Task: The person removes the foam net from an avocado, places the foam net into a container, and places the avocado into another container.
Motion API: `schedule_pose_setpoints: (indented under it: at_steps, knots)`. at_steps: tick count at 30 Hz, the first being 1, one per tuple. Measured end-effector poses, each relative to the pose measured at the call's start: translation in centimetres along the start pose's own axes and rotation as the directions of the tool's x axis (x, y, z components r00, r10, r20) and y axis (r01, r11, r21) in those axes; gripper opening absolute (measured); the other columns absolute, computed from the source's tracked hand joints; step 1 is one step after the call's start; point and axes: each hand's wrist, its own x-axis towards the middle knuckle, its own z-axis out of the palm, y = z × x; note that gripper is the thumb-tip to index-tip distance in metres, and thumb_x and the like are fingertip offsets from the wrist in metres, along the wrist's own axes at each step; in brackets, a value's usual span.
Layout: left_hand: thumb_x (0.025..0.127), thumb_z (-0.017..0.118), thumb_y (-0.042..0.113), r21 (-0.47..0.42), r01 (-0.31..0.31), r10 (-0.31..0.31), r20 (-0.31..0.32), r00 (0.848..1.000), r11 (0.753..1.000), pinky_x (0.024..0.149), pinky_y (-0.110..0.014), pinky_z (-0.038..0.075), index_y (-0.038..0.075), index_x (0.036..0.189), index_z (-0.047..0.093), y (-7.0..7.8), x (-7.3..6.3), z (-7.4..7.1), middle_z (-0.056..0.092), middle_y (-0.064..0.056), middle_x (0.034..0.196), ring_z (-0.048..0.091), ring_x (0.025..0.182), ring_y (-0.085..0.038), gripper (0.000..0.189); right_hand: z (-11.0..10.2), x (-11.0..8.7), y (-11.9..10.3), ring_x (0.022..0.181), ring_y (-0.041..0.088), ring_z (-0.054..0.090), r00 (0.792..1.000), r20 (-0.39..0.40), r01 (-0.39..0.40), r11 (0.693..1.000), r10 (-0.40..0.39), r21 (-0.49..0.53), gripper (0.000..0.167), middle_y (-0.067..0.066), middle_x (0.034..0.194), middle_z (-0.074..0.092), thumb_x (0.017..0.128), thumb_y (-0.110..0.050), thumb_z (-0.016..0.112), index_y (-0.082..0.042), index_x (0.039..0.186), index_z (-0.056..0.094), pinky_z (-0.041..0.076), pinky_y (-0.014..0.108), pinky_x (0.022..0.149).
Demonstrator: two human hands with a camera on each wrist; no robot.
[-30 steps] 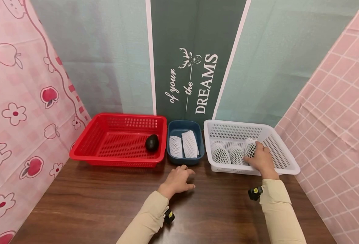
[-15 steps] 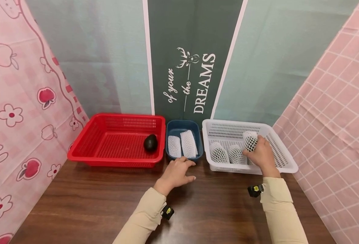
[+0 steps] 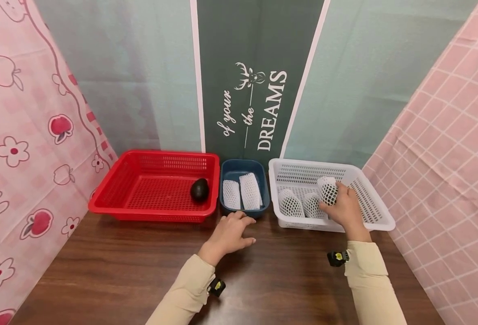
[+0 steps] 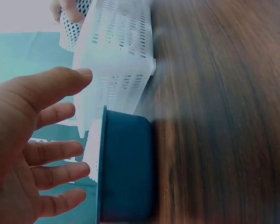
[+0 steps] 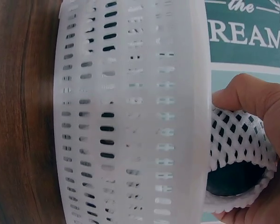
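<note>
Left hand [image 3: 227, 234]: held above the worktop [image 3: 271, 280], fingers spread, gripping nothing. Caution: a forward reach could knock the adjacent blue bin [image 4: 128, 168].

Right hand [image 3: 347, 207]: thumb and fingers curled round a netted fruit [image 3: 327, 189] over the white basket [image 5: 184, 93]. Caution: the sleeve [image 5: 240, 135] gapes at one end, exposing the dark fruit; gripping net alone may let the fruit slide out. A low sideways path may strike the basket rim.

Contents:
- White basket: two netted fruits [image 3: 291, 204] [image 3: 313, 206], side by side near the front wall.
- Blue bin: white net sleeves [image 3: 231, 195] [image 3: 250, 192], side by side; exact count cannot be told.
- Red basket [image 3: 157, 215]: one bare dark fruit [image 3: 199, 190], near the right wall.
</note>
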Motion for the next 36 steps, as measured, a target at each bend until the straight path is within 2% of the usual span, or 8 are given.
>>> schedule_pose_setpoints:
  at_steps: [11, 17, 22, 36]
  knots:
    - [0.076, 0.074, 0.034, -0.008, -0.005, 0.005, -0.055, 0.998, 1.0, 0.072, -0.038, 0.043, 0.016, 0.113, 0.066, -0.9, -1.3, 0.1, 0.057, -0.004, 0.102, 0.054, 0.093, -0.023, 0.042, -0.2, -0.7, -1.8, 0.103, 0.051, 0.038, 0.997, -0.04, 0.065, 0.997, -0.063, 0.038, 0.081, 0.041, 0.118, 0.034, 0.074, -0.017, 0.072, 0.009, 0.138, 0.028, 0.036, 0.061, 0.078]
    - [0.076, 0.074, 0.035, 0.002, -0.001, 0.001, -0.067, 0.998, 1.0, 0.07, -0.037, 0.042, 0.015, 0.113, 0.066, -1.4, -1.8, 0.1, 0.057, -0.007, 0.104, 0.055, 0.091, -0.024, 0.043, 0.1, -1.1, -2.4, 0.103, 0.051, 0.04, 0.99, -0.063, 0.129, 0.991, -0.126, 0.037, 0.081, 0.04, 0.116, 0.038, 0.07, -0.014, 0.075, 0.009, 0.136, 0.033, 0.036, 0.061, 0.081]
    - [0.075, 0.074, 0.035, -0.002, 0.014, -0.014, -0.072, 0.997, 1.0, 0.07, -0.038, 0.042, 0.014, 0.113, 0.066, -2.0, -2.3, -0.1, 0.057, -0.008, 0.105, 0.055, 0.092, -0.025, 0.044, 0.0, -1.4, -3.2, 0.108, 0.051, 0.038, 0.986, -0.054, 0.157, 0.987, -0.155, 0.037, 0.081, 0.039, 0.12, 0.038, 0.069, -0.014, 0.076, 0.007, 0.136, 0.035, 0.035, 0.061, 0.084]
    - [0.074, 0.076, 0.033, -0.009, 0.007, -0.008, -0.11, 0.994, 1.0, 0.074, -0.042, 0.045, 0.013, 0.111, 0.066, -3.2, -3.6, -0.8, 0.058, -0.009, 0.105, 0.055, 0.092, -0.027, 0.043, 0.6, -2.4, -5.6, 0.106, 0.046, 0.045, 0.978, 0.016, 0.205, 0.978, -0.206, 0.036, 0.082, 0.033, 0.12, 0.044, 0.066, -0.022, 0.077, 0.003, 0.134, 0.039, 0.038, 0.058, 0.084]
